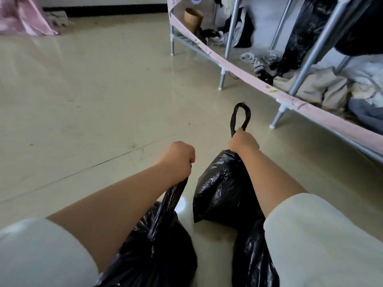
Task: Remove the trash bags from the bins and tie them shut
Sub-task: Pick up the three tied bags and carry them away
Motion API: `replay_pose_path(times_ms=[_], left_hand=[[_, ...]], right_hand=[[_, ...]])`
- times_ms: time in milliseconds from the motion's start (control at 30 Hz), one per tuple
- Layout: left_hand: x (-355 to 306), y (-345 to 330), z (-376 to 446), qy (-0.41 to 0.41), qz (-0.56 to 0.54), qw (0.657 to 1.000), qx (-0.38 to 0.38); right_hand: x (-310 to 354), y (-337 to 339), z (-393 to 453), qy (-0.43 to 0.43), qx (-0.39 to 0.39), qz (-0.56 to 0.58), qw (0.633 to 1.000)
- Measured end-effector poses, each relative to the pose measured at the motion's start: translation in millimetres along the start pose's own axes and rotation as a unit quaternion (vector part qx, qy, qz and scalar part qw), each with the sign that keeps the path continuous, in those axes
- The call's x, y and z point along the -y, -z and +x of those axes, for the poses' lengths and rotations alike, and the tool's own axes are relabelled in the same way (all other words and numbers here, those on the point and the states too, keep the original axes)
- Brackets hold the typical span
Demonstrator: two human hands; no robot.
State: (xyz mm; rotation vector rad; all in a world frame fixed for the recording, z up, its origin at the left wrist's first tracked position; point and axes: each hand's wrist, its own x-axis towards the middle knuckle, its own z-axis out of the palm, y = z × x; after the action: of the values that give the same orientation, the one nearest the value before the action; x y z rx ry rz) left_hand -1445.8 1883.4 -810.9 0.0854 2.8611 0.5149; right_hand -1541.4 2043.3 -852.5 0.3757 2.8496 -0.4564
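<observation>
Your left hand (179,156) is gripping one black trash bag (157,245) by its neck; your right hand (244,141) is clutching another bag's (223,187) looped handle over the floor (103,100).

- Trash bags (223,189): glossy black.
- Sleeves (323,235): off-white.
- Floor (93,96): pale beige tile.
- Rack frame (232,27): silver, with pink printed fabric trim (244,69).
- Curtain (22,15): pink.
</observation>
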Motion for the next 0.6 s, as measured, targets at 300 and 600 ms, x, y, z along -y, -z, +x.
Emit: replay_pose_path(times_ms=[300, 600], left_hand=[[-3.5, -1.4, 17.5, -0.015, 0.004, 1.000, 0.009], [-3.8, 41.1, 5.9, -0.022, -0.042, 0.998, 0.031]], right_hand=[[7.7, 8.4, -28.5, 0.005, -0.018, -0.047, 0.999], [7.1, 70.4, -88.7, 0.063, -0.250, 0.183, 0.949]])
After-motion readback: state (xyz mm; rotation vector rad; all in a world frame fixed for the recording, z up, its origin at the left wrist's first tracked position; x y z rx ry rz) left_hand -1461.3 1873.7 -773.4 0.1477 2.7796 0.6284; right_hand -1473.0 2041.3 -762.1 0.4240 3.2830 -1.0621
